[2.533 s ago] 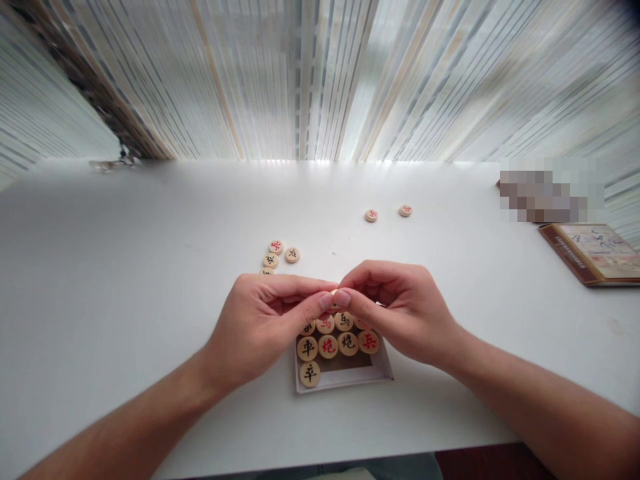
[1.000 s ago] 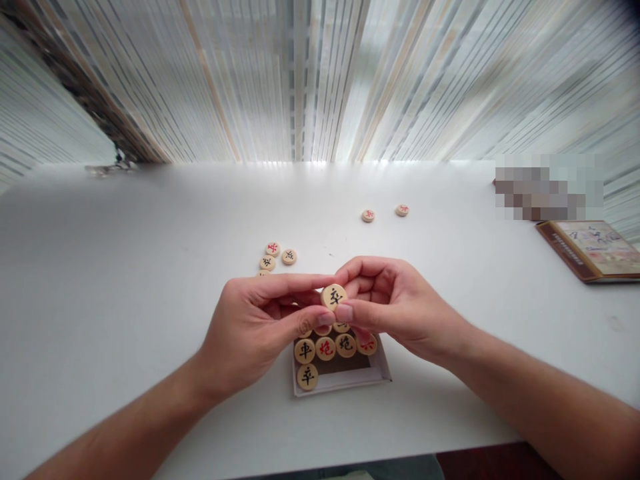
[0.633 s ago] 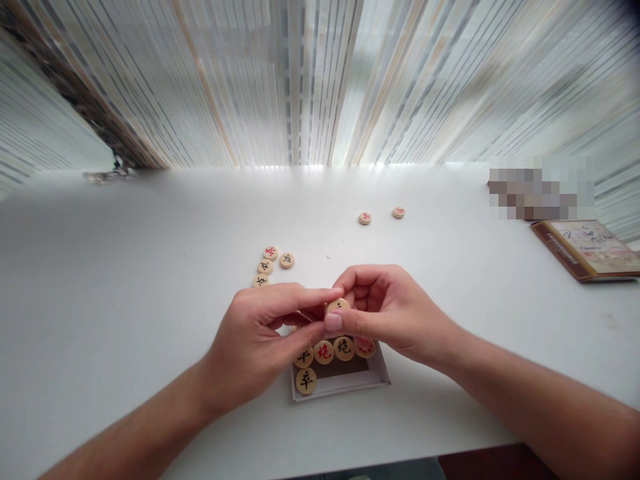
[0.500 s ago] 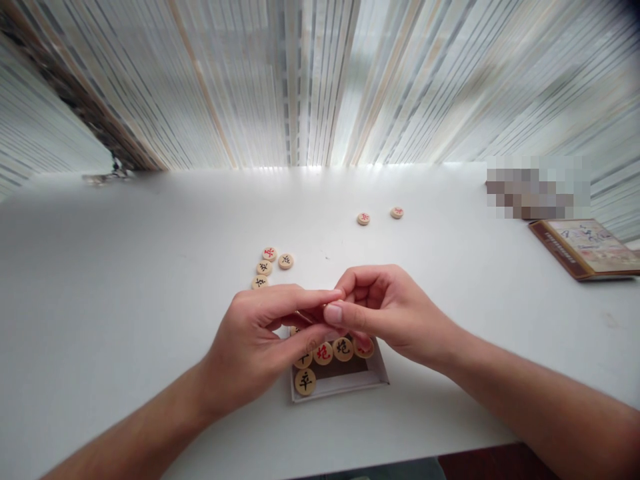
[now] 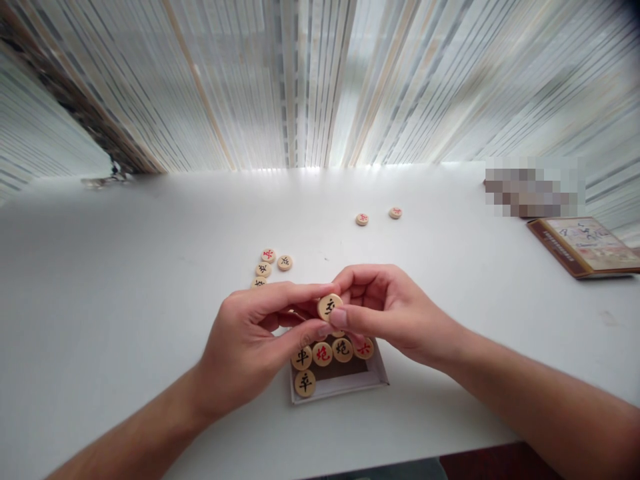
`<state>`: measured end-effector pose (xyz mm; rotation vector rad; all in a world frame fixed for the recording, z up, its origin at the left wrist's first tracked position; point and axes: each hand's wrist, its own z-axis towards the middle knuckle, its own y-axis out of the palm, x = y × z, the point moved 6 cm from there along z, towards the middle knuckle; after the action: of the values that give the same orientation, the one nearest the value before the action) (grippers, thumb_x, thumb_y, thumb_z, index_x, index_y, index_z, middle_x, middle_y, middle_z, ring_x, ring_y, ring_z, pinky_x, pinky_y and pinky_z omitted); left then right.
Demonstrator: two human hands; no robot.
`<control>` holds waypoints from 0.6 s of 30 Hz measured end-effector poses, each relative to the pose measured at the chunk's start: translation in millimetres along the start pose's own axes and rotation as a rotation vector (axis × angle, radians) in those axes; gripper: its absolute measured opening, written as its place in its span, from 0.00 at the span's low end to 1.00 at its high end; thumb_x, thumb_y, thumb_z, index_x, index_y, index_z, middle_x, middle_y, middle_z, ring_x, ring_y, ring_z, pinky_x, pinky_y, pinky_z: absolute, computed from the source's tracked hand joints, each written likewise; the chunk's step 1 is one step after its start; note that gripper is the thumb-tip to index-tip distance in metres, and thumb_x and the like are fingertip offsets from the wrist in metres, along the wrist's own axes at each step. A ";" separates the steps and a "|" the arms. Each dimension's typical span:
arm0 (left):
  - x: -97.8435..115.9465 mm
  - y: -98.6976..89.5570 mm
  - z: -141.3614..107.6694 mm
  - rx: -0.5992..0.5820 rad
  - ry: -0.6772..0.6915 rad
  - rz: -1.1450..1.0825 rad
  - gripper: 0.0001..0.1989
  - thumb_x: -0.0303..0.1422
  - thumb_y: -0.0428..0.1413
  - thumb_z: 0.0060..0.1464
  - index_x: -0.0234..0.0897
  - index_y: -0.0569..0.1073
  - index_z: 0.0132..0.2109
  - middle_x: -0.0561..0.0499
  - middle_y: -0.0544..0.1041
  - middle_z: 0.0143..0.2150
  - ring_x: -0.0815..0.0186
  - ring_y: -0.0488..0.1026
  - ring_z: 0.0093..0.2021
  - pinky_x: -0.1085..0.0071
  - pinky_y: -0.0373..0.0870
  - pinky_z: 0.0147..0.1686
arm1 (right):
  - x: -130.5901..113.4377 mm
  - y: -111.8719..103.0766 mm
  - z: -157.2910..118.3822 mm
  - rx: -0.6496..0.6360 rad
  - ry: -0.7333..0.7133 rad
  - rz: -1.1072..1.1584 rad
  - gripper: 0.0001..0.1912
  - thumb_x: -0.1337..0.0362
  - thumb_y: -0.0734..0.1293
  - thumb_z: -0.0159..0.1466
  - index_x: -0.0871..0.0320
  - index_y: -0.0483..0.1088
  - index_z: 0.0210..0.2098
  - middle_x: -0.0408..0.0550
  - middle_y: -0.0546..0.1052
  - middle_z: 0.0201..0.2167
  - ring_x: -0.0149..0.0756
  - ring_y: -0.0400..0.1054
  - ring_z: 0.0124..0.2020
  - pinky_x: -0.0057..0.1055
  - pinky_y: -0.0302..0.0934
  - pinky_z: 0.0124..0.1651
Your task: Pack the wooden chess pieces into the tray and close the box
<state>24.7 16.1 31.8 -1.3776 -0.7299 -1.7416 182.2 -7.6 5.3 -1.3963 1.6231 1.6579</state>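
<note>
A round wooden piece with a black character (image 5: 329, 307) is held above the box by both hands. My left hand (image 5: 260, 333) pinches it from the left between fingers and thumb. From the right, my right hand (image 5: 385, 303) grips it, the thumb lying over its face. Below them a shallow white box (image 5: 350, 385) holds several round pieces, among them a red-marked piece (image 5: 323, 354), a black-marked piece (image 5: 343, 350) and, in the lower left corner, another black-marked piece (image 5: 305, 383). The hands hide the box's far part.
Beyond my left hand lie several loose pieces, one red-marked (image 5: 269, 255) and others black-marked (image 5: 285, 263). Two red-marked pieces (image 5: 362, 219) (image 5: 395, 213) lie farther back. A brown booklet or box (image 5: 587, 247) is at the right, near a blurred-out patch. Striped curtains hang behind the white table (image 5: 150, 267).
The piece between my fingers has tilted, and its black-marked face now shows. Both hands have stayed nearly in place, the left shifting slightly left.
</note>
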 end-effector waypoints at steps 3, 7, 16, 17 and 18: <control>-0.4 0.8 -0.3 -0.003 0.042 0.047 0.26 0.14 0.68 0.56 0.49 0.88 0.54 0.54 0.91 0.47 0.70 0.89 0.38 0.83 0.85 0.42 | 1.1 0.9 -0.8 0.012 0.028 -0.007 0.17 0.74 0.87 0.50 0.64 0.79 0.33 0.41 0.80 0.25 0.22 0.70 0.22 0.15 0.67 0.26; 2.0 3.7 0.1 -0.027 0.073 0.067 0.26 0.13 0.68 0.56 0.48 0.88 0.54 0.54 0.91 0.46 0.70 0.89 0.39 0.84 0.85 0.42 | -1.3 1.5 -2.7 0.013 0.015 -0.039 0.15 0.70 0.87 0.53 0.63 0.78 0.32 0.40 0.79 0.22 0.22 0.69 0.21 0.14 0.64 0.24; 5.3 4.3 0.4 -0.041 0.096 0.112 0.26 0.15 0.68 0.57 0.50 0.87 0.55 0.54 0.91 0.45 0.71 0.88 0.37 0.85 0.84 0.40 | 1.6 0.7 -1.1 0.019 0.026 -0.050 0.17 0.69 0.87 0.52 0.62 0.77 0.30 0.39 0.77 0.20 0.23 0.68 0.20 0.15 0.64 0.23; 5.0 4.2 0.2 -0.038 0.099 0.123 0.26 0.15 0.68 0.57 0.49 0.88 0.55 0.54 0.91 0.45 0.71 0.88 0.37 0.85 0.84 0.40 | 2.4 0.8 -1.0 0.019 0.034 -0.038 0.18 0.70 0.88 0.50 0.62 0.77 0.30 0.39 0.77 0.20 0.22 0.68 0.20 0.15 0.64 0.23; 4.7 4.3 -0.1 -0.037 0.100 0.128 0.26 0.15 0.68 0.57 0.49 0.88 0.55 0.54 0.91 0.45 0.71 0.88 0.37 0.86 0.83 0.40 | 2.9 1.0 -1.0 0.019 0.040 -0.030 0.18 0.70 0.88 0.49 0.62 0.77 0.30 0.39 0.78 0.20 0.22 0.68 0.19 0.15 0.65 0.23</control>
<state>27.8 12.7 36.2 -1.3221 -0.5458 -1.7163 180.6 -9.7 3.5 -1.4462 1.6280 1.6034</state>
